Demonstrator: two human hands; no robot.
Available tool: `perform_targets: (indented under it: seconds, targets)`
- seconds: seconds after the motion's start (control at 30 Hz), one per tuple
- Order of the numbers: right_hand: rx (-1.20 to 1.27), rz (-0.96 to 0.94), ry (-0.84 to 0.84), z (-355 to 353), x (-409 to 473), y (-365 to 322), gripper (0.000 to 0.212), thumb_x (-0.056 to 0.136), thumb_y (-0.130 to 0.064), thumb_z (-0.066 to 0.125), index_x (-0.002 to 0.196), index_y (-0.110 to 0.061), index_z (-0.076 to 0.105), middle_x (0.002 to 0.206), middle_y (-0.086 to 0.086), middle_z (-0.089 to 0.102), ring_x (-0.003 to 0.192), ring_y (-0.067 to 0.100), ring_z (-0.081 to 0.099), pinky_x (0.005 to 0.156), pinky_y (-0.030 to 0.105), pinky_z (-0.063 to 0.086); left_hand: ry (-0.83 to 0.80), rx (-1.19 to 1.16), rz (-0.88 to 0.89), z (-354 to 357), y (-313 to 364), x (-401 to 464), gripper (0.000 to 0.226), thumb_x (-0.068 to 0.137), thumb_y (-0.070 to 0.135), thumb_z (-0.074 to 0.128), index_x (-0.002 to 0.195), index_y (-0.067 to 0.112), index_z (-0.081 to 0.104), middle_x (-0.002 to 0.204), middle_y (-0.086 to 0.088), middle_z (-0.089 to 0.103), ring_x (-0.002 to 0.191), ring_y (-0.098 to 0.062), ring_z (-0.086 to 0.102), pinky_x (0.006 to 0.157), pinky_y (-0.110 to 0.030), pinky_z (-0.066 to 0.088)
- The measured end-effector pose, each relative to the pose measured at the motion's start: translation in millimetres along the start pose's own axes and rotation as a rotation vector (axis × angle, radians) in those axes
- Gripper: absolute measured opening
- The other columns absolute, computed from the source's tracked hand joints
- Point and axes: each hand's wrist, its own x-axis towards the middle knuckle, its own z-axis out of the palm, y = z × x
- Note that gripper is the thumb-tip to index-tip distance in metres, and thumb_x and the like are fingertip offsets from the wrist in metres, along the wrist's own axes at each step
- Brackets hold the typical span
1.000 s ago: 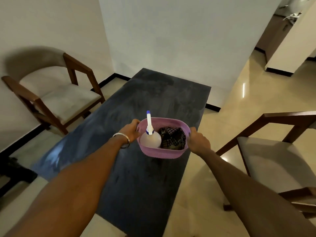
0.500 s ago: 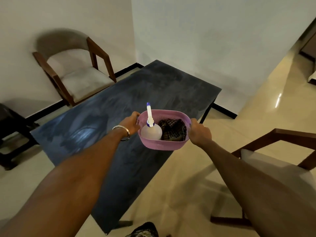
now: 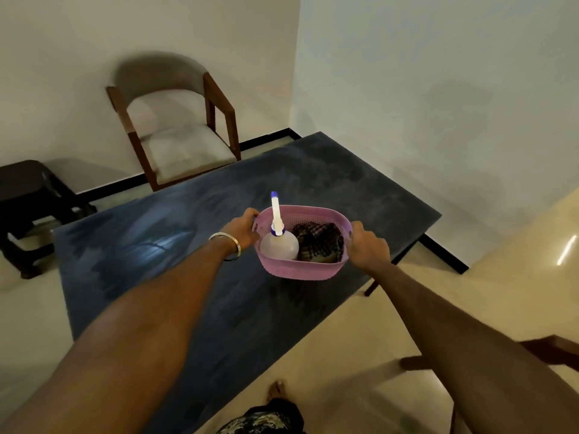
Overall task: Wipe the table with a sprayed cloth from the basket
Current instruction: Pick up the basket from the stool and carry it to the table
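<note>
I hold a pink plastic basket (image 3: 299, 271) over the dark blue table (image 3: 156, 255). My left hand (image 3: 242, 228) grips its left rim and my right hand (image 3: 368, 247) grips its right rim. Inside the basket stands a white spray bottle (image 3: 279, 242) with a blue-tipped nozzle, on the left side. A dark checked cloth (image 3: 319, 244) lies bunched beside it on the right. Whether the basket rests on the tabletop or hangs just above it, I cannot tell.
A wooden chair with a beige seat (image 3: 185, 142) stands against the wall beyond the table. A dark low stool (image 3: 28, 195) sits at the far left. Another chair's arm (image 3: 551, 352) shows at the lower right. My bare foot (image 3: 275, 391) is on the cream floor.
The view has swung to the left around the table, so the far chair now sits near the middle. Both hands have kept hold of the basket over the table's right side.
</note>
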Motion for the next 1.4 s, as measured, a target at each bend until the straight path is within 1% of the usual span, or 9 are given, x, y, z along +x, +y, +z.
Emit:
perform_targets:
  seconds: [0.1, 0.17, 0.37, 0.53, 0.8, 1.03, 1.13, 1.27, 1.4]
  targets:
    - [0.014, -0.008, -0.016, -7, 41, 2, 0.022, 0.101, -0.035, 0.044, 0.116, -0.018, 0.043, 0.092, -0.001, 0.061, 0.083, 0.024, 0.062, 0.081, 0.043, 0.051, 0.003, -0.027, -0.042, -6, 6, 27, 0.042, 0.095, 0.019, 0.056, 0.133, 0.018, 0.036, 0.126, -0.012, 0.056, 0.101, -0.024, 0.057, 0.089, -0.038, 0.051]
    - [0.047, -0.023, -0.032, -9, 71, 2, 0.023, 0.102, -0.036, 0.042, 0.117, -0.019, 0.044, 0.097, 0.002, 0.065, 0.087, 0.026, 0.065, 0.084, 0.047, 0.053, 0.016, -0.044, -0.067, -12, 10, 42, 0.043, 0.095, 0.019, 0.055, 0.133, 0.017, 0.036, 0.125, -0.012, 0.056, 0.105, -0.026, 0.057, 0.089, -0.038, 0.051]
    - [0.058, -0.110, -0.053, -12, 152, -8, 0.024, 0.102, -0.038, 0.040, 0.118, -0.020, 0.045, 0.104, 0.006, 0.068, 0.089, 0.028, 0.067, 0.083, 0.050, 0.055, 0.085, -0.094, -0.169, -23, 7, 80, 0.046, 0.092, 0.021, 0.059, 0.132, 0.016, 0.037, 0.121, -0.012, 0.058, 0.097, -0.021, 0.055, 0.086, -0.035, 0.050]
    - [0.065, -0.223, -0.109, -6, 222, -22, 0.025, 0.103, -0.039, 0.040, 0.117, -0.020, 0.044, 0.103, 0.004, 0.067, 0.089, 0.027, 0.067, 0.085, 0.050, 0.055, 0.153, -0.102, -0.272, -30, -1, 118, 0.045, 0.094, 0.023, 0.059, 0.133, 0.017, 0.037, 0.120, -0.010, 0.059, 0.105, -0.026, 0.061, 0.091, -0.040, 0.052]
    - [0.104, -0.402, -0.166, 4, 339, -52, 0.017, 0.103, -0.031, 0.043, 0.114, -0.019, 0.044, 0.097, 0.003, 0.066, 0.082, 0.026, 0.065, 0.075, 0.046, 0.055, 0.330, -0.143, -0.467, -27, -18, 180, 0.036, 0.095, 0.032, 0.055, 0.126, 0.022, 0.039, 0.110, -0.005, 0.062, 0.094, -0.021, 0.062, 0.084, -0.038, 0.055]
    - [0.090, -0.501, -0.199, 25, 395, -83, 0.021, 0.102, -0.030, 0.050, 0.120, -0.022, 0.043, 0.098, -0.001, 0.065, 0.077, 0.015, 0.062, 0.070, 0.038, 0.057, 0.428, -0.177, -0.649, -19, -36, 209, 0.037, 0.097, 0.032, 0.051, 0.129, 0.019, 0.037, 0.112, -0.009, 0.063, 0.089, -0.021, 0.062, 0.079, -0.034, 0.054]
    - [0.081, -0.516, -0.216, 37, 407, -92, 0.017, 0.103, -0.030, 0.048, 0.117, -0.023, 0.042, 0.097, 0.000, 0.067, 0.075, 0.017, 0.062, 0.071, 0.042, 0.056, 0.428, -0.166, -0.667, -23, -47, 220, 0.035, 0.098, 0.032, 0.050, 0.128, 0.020, 0.036, 0.113, -0.009, 0.063, 0.090, -0.022, 0.063, 0.083, -0.038, 0.056]
    - [0.079, -0.517, -0.229, 51, 415, -98, 0.019, 0.103, -0.029, 0.048, 0.118, -0.021, 0.041, 0.092, -0.002, 0.064, 0.071, 0.013, 0.058, 0.066, 0.036, 0.052, 0.406, -0.141, -0.672, -29, -61, 230, 0.036, 0.097, 0.033, 0.051, 0.128, 0.022, 0.035, 0.115, -0.008, 0.063, 0.092, -0.023, 0.064, 0.085, -0.041, 0.057]
    - [0.079, -0.511, -0.223, 57, 422, -104, 0.019, 0.103, -0.027, 0.047, 0.120, -0.019, 0.041, 0.093, 0.000, 0.065, 0.071, 0.014, 0.058, 0.071, 0.041, 0.055, 0.414, -0.152, -0.673, -30, -69, 238, 0.036, 0.098, 0.033, 0.049, 0.130, 0.020, 0.037, 0.115, -0.010, 0.064, 0.093, -0.024, 0.064, 0.085, -0.040, 0.056]
